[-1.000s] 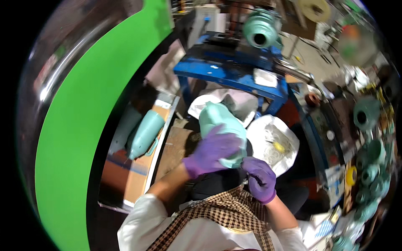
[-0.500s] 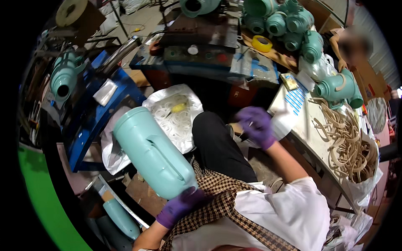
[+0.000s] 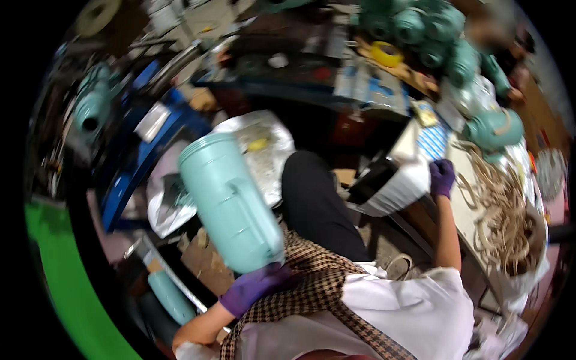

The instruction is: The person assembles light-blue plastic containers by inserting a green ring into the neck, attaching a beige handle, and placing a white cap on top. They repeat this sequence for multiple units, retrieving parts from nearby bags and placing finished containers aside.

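Note:
A large pale teal cylindrical housing (image 3: 228,201) lies tilted on my lap, its open rim pointing up and left. My left hand (image 3: 255,287), in a purple glove, grips its lower end near my checked apron. My right hand (image 3: 442,177), also gloved in purple, reaches out to the right and rests on the edge of a table (image 3: 420,144), beside a blue-and-white striped packet (image 3: 433,141). Whether its fingers hold anything is unclear.
A heap of tan cord loops (image 3: 501,210) lies on the right table. Several teal housings (image 3: 420,30) are stacked at the back, another (image 3: 91,111) at left by a blue frame (image 3: 141,162). Clear plastic bags (image 3: 264,144) lie on the floor ahead.
My view has swung to the right. My right hand left the housing and stretched out to the right table. My left hand moved down to the housing's lower end.

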Tool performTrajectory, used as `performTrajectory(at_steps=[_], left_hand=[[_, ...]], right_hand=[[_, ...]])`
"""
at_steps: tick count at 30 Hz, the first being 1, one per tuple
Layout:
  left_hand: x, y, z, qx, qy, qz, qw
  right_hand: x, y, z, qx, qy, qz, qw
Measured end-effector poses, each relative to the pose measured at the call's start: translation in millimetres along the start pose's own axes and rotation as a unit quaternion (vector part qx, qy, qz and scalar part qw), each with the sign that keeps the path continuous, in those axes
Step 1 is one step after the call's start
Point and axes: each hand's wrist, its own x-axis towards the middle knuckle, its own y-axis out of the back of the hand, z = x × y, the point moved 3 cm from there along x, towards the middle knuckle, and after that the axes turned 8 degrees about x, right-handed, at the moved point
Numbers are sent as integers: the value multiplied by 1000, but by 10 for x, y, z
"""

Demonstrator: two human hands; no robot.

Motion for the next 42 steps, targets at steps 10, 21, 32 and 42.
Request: performTrajectory(at_steps=[10, 21, 32, 42], left_hand=[[-108, 111, -38, -329, 67, 176, 925], [-258, 50, 46, -371, 43, 210, 904], [-896, 617, 175, -194, 155, 269, 931], [-2245, -893, -508, -399, 592, 540, 445]], right_hand=[[-264, -1490, -3692, 375, 204, -338, 839], [-774, -2761, -4791, 386, 45, -656, 646], [-793, -3424, -4606, 417, 68, -639, 643], [-7, -3270, -2086, 396, 69, -289, 869]])
